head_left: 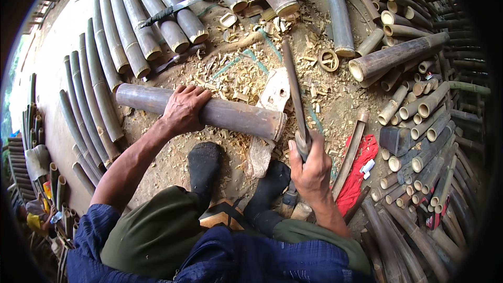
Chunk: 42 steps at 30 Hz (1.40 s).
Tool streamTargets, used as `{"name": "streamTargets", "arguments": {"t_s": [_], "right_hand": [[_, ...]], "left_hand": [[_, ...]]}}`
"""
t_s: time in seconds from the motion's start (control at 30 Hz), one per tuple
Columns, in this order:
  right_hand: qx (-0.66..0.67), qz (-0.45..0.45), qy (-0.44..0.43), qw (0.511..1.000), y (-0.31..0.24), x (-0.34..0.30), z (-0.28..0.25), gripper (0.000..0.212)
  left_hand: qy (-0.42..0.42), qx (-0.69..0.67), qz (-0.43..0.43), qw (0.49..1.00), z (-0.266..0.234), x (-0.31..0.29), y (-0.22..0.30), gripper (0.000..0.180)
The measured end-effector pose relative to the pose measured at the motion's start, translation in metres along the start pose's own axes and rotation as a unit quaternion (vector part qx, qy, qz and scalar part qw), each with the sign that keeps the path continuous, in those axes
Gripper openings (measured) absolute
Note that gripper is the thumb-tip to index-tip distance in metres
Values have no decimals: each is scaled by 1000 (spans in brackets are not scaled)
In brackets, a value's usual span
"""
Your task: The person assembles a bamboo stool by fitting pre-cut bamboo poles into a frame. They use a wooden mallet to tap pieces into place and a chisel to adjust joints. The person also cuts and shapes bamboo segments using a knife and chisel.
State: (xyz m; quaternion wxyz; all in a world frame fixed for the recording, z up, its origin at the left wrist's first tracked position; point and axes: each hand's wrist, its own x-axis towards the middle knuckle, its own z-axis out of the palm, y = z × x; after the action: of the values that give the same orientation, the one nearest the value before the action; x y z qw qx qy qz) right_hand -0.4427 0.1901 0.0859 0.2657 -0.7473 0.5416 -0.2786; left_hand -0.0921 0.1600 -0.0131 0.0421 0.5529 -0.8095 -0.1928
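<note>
A dark bamboo section lies crosswise in front of me, its right end resting over a pale, worn wooden block. My left hand is closed over the top of the bamboo, left of its middle. In my right hand is the handle of a machete, gripped just right of the bamboo's cut end. Its long blade points up and away, apart from the bamboo. Wood chips cover the ground around the block. Both my feet, in dark socks, are planted on either side of the block's near end.
Long bamboo poles lie in rows at the far left, with another machete across them. Cut bamboo pieces are piled at right. A bamboo ring, red cloth and dark box lie nearby. Another person is at lower left.
</note>
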Motion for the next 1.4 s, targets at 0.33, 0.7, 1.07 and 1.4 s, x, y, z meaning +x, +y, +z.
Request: {"name": "streamTargets", "arguments": {"t_s": [0.33,0.7,1.07,1.4], "right_hand": [[-54,105,-87,989,13,-9,12,30],[-71,115,-121,983,23,-6,15,33],[-84,130,-135,979,25,-2,16,27],[-147,134,-172,965,62,-6,25,32]], "left_hand": [[-5,4,2,1000,-1,4,0,62],[-7,5,-5,1000,-4,9,1,63],[2,3,-6,1000,-1,3,4,63],[7,-2,9,1000,1,9,2,65]]}}
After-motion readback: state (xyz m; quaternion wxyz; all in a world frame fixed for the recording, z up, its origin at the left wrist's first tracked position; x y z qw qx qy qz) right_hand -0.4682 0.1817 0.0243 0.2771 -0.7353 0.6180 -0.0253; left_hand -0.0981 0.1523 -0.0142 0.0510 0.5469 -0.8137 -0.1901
